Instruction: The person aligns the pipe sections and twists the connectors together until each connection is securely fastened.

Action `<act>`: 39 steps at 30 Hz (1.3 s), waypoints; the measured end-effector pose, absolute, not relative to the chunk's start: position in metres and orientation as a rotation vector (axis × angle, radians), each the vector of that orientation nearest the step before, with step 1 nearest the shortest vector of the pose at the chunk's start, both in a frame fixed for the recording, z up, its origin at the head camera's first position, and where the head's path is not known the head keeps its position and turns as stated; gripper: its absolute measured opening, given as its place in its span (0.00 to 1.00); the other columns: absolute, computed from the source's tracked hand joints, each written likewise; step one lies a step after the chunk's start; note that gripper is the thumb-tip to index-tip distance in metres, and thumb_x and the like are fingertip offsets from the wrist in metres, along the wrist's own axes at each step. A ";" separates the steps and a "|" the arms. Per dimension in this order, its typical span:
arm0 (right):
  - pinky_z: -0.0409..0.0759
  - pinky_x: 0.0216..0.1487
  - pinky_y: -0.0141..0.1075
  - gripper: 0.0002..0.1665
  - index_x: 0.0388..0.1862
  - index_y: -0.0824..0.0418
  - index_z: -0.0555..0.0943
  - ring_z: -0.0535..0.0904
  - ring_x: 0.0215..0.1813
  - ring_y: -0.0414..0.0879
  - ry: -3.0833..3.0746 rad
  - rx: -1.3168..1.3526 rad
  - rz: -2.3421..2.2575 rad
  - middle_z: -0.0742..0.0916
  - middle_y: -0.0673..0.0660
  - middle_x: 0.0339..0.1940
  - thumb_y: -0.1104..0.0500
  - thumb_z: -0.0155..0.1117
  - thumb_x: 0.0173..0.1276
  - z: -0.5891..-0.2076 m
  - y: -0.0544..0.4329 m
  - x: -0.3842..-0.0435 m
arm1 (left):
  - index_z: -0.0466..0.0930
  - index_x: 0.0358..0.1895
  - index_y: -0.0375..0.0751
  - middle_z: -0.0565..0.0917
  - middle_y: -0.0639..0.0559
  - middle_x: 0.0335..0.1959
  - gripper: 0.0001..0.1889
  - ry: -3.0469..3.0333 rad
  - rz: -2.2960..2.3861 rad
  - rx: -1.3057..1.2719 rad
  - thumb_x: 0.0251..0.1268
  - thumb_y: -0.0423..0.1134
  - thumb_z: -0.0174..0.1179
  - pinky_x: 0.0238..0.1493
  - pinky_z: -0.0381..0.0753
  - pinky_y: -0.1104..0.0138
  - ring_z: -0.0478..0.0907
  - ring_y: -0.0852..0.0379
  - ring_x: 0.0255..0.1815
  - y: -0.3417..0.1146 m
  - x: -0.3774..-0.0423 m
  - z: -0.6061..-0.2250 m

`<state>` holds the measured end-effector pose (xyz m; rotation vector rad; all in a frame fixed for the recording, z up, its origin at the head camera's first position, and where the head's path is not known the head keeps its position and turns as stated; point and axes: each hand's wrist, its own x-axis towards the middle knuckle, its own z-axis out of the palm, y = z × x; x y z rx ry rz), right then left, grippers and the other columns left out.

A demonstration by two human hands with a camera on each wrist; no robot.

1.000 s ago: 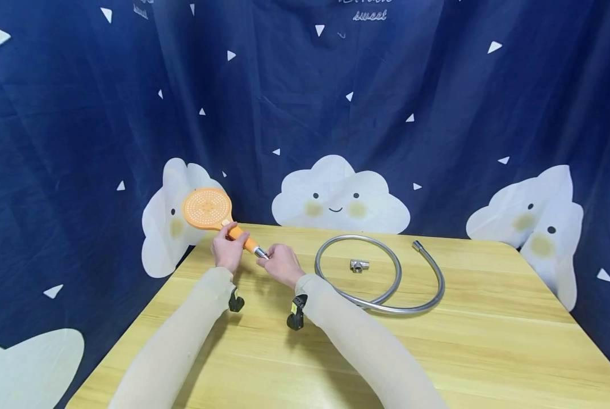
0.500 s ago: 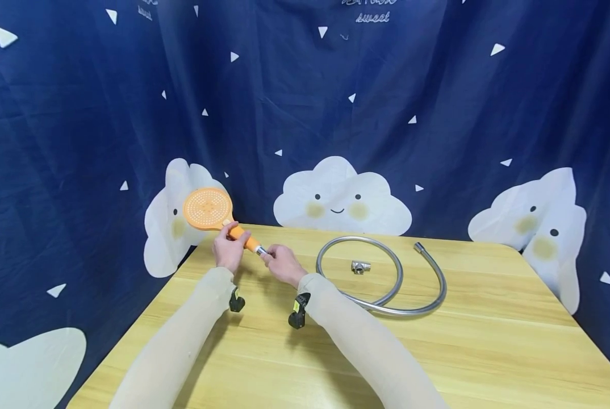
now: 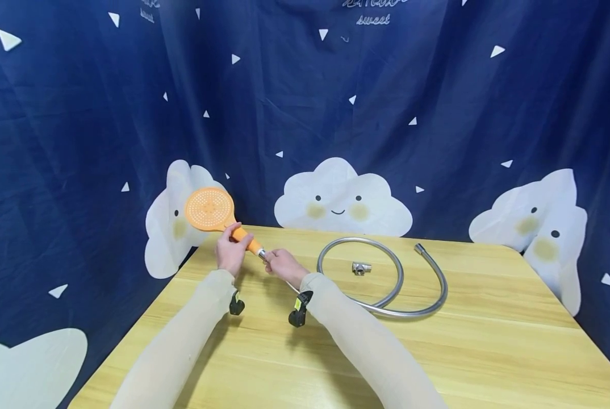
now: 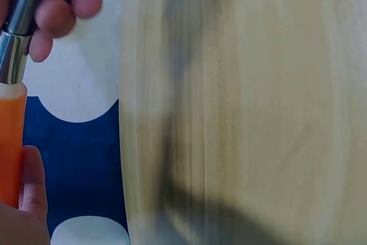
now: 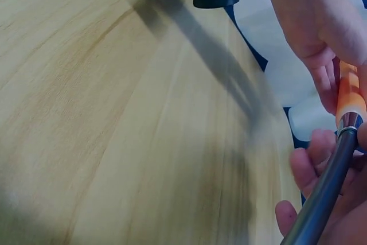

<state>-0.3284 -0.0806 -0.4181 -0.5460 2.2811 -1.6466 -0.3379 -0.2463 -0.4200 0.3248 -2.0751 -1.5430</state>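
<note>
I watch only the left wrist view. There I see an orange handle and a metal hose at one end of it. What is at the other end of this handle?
Observer: A round shower head with many small holes; the head view shows it beyond the left hand.
Operator: Thank you. And the hose, where is its free end?
Observer: In the head view, a loose end lies on the table, to the right of the hose's loop.
Operator: Is there some other part which I do not see?
Observer: Yes, a small T-shaped metal joint lies inside that loop.
</note>
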 end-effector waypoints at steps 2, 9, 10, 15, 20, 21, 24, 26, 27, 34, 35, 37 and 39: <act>0.64 0.24 0.29 0.23 0.42 0.71 0.81 0.69 0.25 0.41 2.290 -0.534 -1.622 0.78 0.53 0.24 0.54 0.45 0.82 -0.419 -0.081 -0.329 | 0.78 0.65 0.46 0.80 0.41 0.44 0.27 -2.079 -1.541 0.315 0.62 0.40 0.71 0.32 0.78 0.78 0.75 0.56 0.39 -0.247 -0.338 -0.421; 0.58 0.19 0.29 0.27 0.47 0.74 0.81 0.62 0.19 0.39 2.336 -0.563 -1.531 0.74 0.49 0.19 0.52 0.43 0.83 -0.421 -0.083 -0.332 | 0.75 0.69 0.47 0.80 0.40 0.47 0.29 -2.120 -1.570 0.294 0.64 0.39 0.69 0.33 0.79 0.78 0.75 0.57 0.40 -0.249 -0.337 -0.422; 0.57 0.18 0.29 0.28 0.47 0.74 0.81 0.62 0.19 0.39 2.339 -0.573 -1.523 0.73 0.49 0.19 0.52 0.43 0.83 -0.422 -0.083 -0.332 | 0.75 0.69 0.47 0.80 0.40 0.48 0.29 -2.129 -1.572 0.291 0.65 0.39 0.68 0.33 0.79 0.79 0.75 0.57 0.40 -0.250 -0.337 -0.422; 0.57 0.17 0.29 0.27 0.48 0.75 0.81 0.61 0.18 0.38 2.333 -0.579 -1.529 0.73 0.48 0.18 0.53 0.42 0.83 -0.422 -0.084 -0.331 | 0.75 0.69 0.44 0.79 0.38 0.52 0.27 -2.154 -1.615 0.256 0.66 0.38 0.67 0.35 0.80 0.78 0.75 0.59 0.41 -0.251 -0.335 -0.421; 0.57 0.18 0.29 0.27 0.49 0.75 0.81 0.60 0.18 0.39 2.330 -0.537 -1.546 0.73 0.49 0.19 0.53 0.43 0.83 -0.420 -0.082 -0.329 | 0.75 0.69 0.41 0.76 0.38 0.52 0.26 -2.122 -1.723 0.230 0.68 0.35 0.65 0.34 0.79 0.79 0.74 0.60 0.39 -0.252 -0.334 -0.421; 0.57 0.18 0.29 0.27 0.49 0.74 0.81 0.60 0.18 0.39 2.335 -0.536 -1.537 0.73 0.49 0.20 0.53 0.43 0.83 -0.419 -0.082 -0.329 | 0.75 0.68 0.41 0.76 0.38 0.52 0.26 -2.119 -1.731 0.231 0.68 0.35 0.65 0.34 0.79 0.79 0.74 0.60 0.39 -0.252 -0.334 -0.420; 0.58 0.18 0.29 0.27 0.49 0.74 0.82 0.61 0.18 0.39 2.346 -0.534 -1.534 0.75 0.50 0.21 0.52 0.43 0.83 -0.419 -0.082 -0.329 | 0.75 0.68 0.40 0.76 0.38 0.51 0.25 -2.116 -1.725 0.232 0.68 0.34 0.64 0.33 0.78 0.79 0.73 0.60 0.38 -0.250 -0.332 -0.420; 0.58 0.17 0.29 0.27 0.48 0.73 0.83 0.62 0.18 0.39 2.354 -0.527 -1.543 0.76 0.52 0.21 0.52 0.44 0.83 -0.419 -0.082 -0.330 | 0.75 0.68 0.39 0.76 0.38 0.50 0.25 -2.107 -1.720 0.231 0.68 0.34 0.65 0.33 0.78 0.79 0.73 0.60 0.37 -0.249 -0.332 -0.419; 0.59 0.17 0.29 0.26 0.48 0.73 0.83 0.62 0.18 0.39 2.356 -0.522 -1.549 0.77 0.53 0.21 0.52 0.45 0.82 -0.420 -0.081 -0.331 | 0.75 0.68 0.39 0.76 0.38 0.50 0.25 -2.103 -1.718 0.232 0.68 0.34 0.65 0.33 0.78 0.80 0.73 0.61 0.37 -0.248 -0.332 -0.419; 0.64 0.18 0.30 0.16 0.42 0.62 0.78 0.68 0.19 0.41 2.356 -0.461 -1.610 0.83 0.58 0.25 0.51 0.52 0.80 -0.423 -0.081 -0.334 | 0.76 0.67 0.38 0.77 0.41 0.46 0.26 -2.087 -1.682 0.253 0.66 0.34 0.66 0.32 0.77 0.80 0.73 0.61 0.36 -0.246 -0.332 -0.420; 0.65 0.18 0.30 0.15 0.40 0.61 0.77 0.68 0.19 0.41 2.359 -0.455 -1.616 0.83 0.57 0.24 0.51 0.53 0.80 -0.423 -0.081 -0.334 | 0.76 0.67 0.38 0.76 0.41 0.45 0.26 -2.090 -1.672 0.254 0.66 0.34 0.66 0.32 0.77 0.80 0.73 0.61 0.36 -0.246 -0.332 -0.420; 0.65 0.18 0.30 0.15 0.36 0.59 0.75 0.69 0.20 0.41 2.361 -0.451 -1.630 0.83 0.55 0.23 0.50 0.54 0.79 -0.422 -0.080 -0.333 | 0.76 0.67 0.39 0.76 0.40 0.46 0.26 -2.095 -1.658 0.258 0.67 0.35 0.66 0.33 0.77 0.80 0.73 0.61 0.36 -0.246 -0.331 -0.420; 0.65 0.20 0.30 0.15 0.35 0.59 0.75 0.70 0.21 0.42 2.361 -0.456 -1.644 0.82 0.54 0.22 0.50 0.54 0.79 -0.421 -0.080 -0.332 | 0.76 0.67 0.40 0.76 0.40 0.47 0.25 -2.099 -1.648 0.258 0.67 0.36 0.66 0.33 0.78 0.80 0.73 0.61 0.37 -0.246 -0.331 -0.420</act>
